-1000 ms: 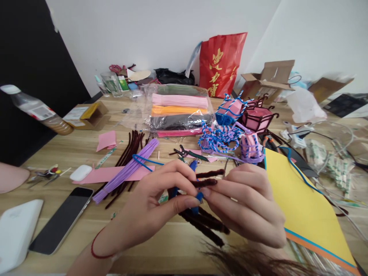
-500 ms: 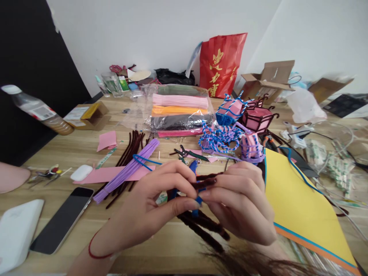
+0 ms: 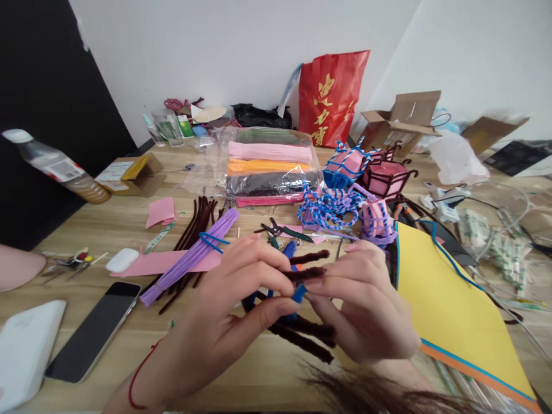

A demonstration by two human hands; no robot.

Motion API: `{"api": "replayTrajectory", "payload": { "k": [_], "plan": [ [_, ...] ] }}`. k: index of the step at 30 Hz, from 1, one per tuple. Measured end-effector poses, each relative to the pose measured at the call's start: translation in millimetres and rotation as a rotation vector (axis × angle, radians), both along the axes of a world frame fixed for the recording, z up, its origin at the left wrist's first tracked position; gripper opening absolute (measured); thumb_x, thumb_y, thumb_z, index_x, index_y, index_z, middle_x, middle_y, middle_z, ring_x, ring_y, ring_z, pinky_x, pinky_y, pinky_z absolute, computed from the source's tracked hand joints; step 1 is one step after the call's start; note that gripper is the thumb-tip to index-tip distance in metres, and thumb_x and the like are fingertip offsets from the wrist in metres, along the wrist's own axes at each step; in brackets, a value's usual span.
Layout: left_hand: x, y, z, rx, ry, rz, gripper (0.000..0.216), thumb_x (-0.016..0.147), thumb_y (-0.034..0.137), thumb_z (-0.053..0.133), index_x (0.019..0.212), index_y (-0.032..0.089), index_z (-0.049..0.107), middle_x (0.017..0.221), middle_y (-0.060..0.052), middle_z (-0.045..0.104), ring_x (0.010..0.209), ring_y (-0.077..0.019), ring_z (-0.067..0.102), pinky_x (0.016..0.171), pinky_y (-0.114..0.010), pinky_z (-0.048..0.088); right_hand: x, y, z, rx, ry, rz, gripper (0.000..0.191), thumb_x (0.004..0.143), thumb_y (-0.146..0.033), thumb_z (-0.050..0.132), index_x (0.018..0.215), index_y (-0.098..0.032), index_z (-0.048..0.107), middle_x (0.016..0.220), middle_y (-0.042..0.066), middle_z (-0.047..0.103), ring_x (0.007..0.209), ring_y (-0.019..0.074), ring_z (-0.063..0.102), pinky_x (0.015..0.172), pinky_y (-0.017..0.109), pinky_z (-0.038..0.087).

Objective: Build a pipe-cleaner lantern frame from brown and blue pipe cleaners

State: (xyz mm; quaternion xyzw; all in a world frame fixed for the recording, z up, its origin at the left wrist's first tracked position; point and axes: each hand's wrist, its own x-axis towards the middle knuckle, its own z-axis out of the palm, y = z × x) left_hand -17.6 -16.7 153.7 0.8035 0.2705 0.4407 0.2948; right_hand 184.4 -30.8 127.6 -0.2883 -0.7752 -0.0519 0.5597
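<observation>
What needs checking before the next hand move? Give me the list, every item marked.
1. Left hand grip on the brown stems: ok, it is closed on them.
2. Right hand at the blue strip: ok, it is right at the end.
3. Right hand grip firm on the blue strip: cannot tell, contact partly hidden.
4. Ends of the brown stems together: not ok, they stick out apart.
5. Phone out of the way: ok, apart from both hands.

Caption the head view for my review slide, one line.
Left hand holds brown pipe cleaners and a blue strip, right hand close beside, over a cluttered table.
</observation>
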Motion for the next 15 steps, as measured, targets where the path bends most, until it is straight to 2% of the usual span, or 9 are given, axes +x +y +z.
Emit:
{"api": "replayTrajectory", "payload": {
  "k": [3, 5, 11, 15],
  "plan": [
    [-1.3, -0.5, -0.5, -0.001, -0.033, -0.052, 0.004, 0.097, 0.019, 0.068, 0.096, 0.023, 0.068, 0.095, 0.0, 0.073, 0.091, -0.0136, 0.068, 0.088, -0.025, 0.053, 0.5, 4.5, -0.3, -0.009, 0.055, 0.025, 0.011, 0.096, -0.008, 0.064, 0.097, -0.017, 0.069, 0.086, 0.004, 0.076, 0.076, 0.0165, 0.07, 0.077, 0.037, 0.051],
    [-1.7, -1.1, -3.5, -0.046, -0.077, -0.056, 0.013, 0.098, 0.013, 0.064, 0.101, 0.025, 0.069, 0.097, 0.001, 0.075, 0.092, -0.0131, 0.07, 0.086, -0.023, 0.055, -0.1, 7.1, -3.0, -0.014, 0.107, 0.036, 0.011, 0.096, -0.008, 0.063, 0.096, -0.018, 0.069, 0.086, 0.004, 0.074, 0.077, 0.0169, 0.07, 0.076, 0.037, 0.051],
    [-0.1, -5.4, -10.3, -0.157, -0.176, 0.099, 0.021, 0.092, 0.013, 0.073, 0.105, 0.029, 0.071, 0.095, 0.005, 0.078, 0.089, -0.0113, 0.074, 0.085, -0.02, 0.058, -0.7, 10.5, -8.2, -0.049, 0.151, 0.095, 0.008, 0.097, -0.011, 0.064, 0.097, -0.016, 0.069, 0.086, 0.004, 0.072, 0.079, 0.017, 0.068, 0.076, 0.038, 0.05],
    [0.6, -4.9, -8.7, -0.136, -0.148, 0.096, 0.019, 0.094, 0.015, 0.072, 0.105, 0.031, 0.074, 0.093, 0.006, 0.079, 0.088, -0.0109, 0.074, 0.082, -0.019, 0.057, -1.1, 10.4, -6.3, -0.054, 0.152, 0.132, 0.008, 0.098, -0.009, 0.062, 0.096, -0.015, 0.069, 0.087, 0.004, 0.072, 0.08, 0.016, 0.067, 0.079, 0.038, 0.05]
  ]
}}
